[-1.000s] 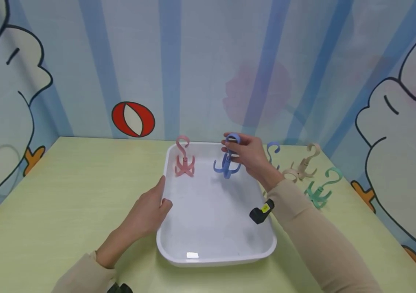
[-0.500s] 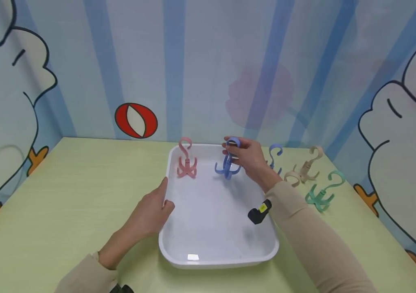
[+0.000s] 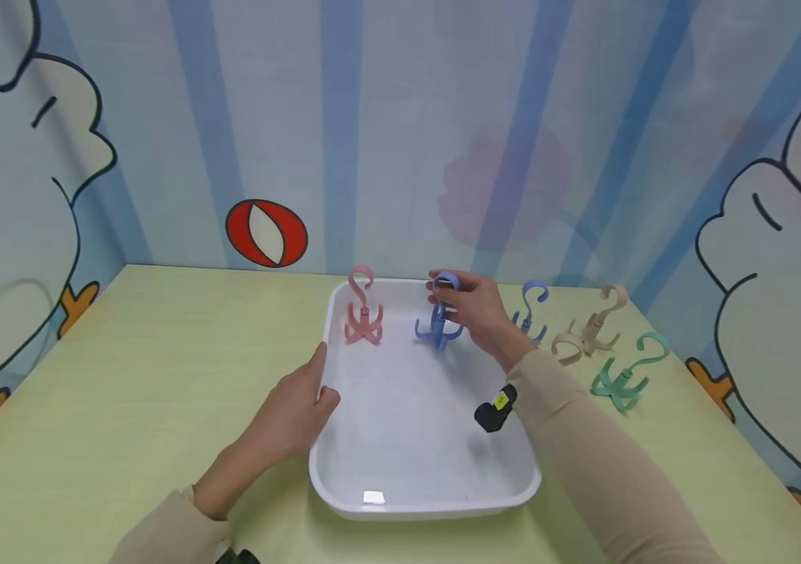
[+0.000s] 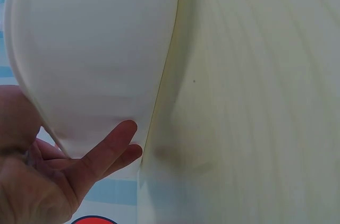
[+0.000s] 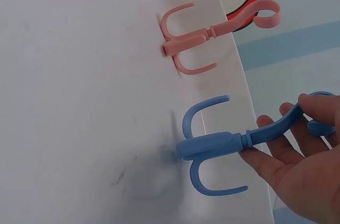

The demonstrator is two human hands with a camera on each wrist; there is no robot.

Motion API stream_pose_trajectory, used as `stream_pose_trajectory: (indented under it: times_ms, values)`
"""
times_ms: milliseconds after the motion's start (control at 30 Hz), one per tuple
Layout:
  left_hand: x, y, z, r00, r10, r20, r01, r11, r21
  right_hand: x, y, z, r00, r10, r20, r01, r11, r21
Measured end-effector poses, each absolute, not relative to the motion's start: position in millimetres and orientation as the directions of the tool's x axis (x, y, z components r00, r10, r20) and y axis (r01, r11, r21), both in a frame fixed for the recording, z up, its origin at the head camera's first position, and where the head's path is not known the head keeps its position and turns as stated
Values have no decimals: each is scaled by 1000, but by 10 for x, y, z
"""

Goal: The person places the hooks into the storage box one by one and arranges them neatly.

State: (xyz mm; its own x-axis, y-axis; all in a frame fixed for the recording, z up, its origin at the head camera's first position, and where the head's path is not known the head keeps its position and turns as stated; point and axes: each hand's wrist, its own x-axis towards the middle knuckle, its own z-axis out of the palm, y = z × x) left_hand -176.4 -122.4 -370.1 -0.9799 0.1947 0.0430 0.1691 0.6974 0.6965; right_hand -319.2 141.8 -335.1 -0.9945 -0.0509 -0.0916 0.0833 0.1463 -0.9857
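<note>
My left hand (image 3: 295,411) holds the left side of a white plastic tray (image 3: 414,439), thumb over the rim. In the left wrist view its fingers (image 4: 101,157) lie against the tray's outer wall. Over the tray's far right part, my right hand (image 3: 481,313) grips a blue four-pronged hook hanger (image 5: 212,145) by its curved neck. This hanger is upright, prongs low over the tray floor; whether its base touches is hard to tell. A pink hook hanger (image 3: 364,317) stands upright in the tray's far left corner, apart from the blue one.
Right of the tray, on the pale yellow table (image 3: 182,352), are another blue hook hanger (image 3: 529,309), partly hidden by my right arm, beige hook hangers (image 3: 589,333) and a green hook hanger (image 3: 621,384). A printed curtain (image 3: 400,141) rises behind the table.
The head view has shifted slightly, moving the scene right and down. Both hands keep their holds; the gripped blue hanger shifts slightly left relative to the tray.
</note>
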Motion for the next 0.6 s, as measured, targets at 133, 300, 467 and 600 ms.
stream_pose_trajectory:
  times_ms: [133,300,467,600]
  values:
    - [-1757,-1225,-3700,-979,197,49,175,697,695,-3219,1398,-3369,-995,-53,-90,80,154,-985]
    - [-1757,-1235,-3705,-979,197,55,179,694,697,-3244,1382,-3391,-994,-58,-89,79,165,-983]
    - [-1752,-1233,-3700,-979,198,52,177,691,700,-3264,1374,-3411,-995,-52,-90,80,173,-982]
    - [-1750,-1229,-3697,-980,193,48,170,690,703,-3283,1363,-3418,-995,-45,-89,80,179,-981]
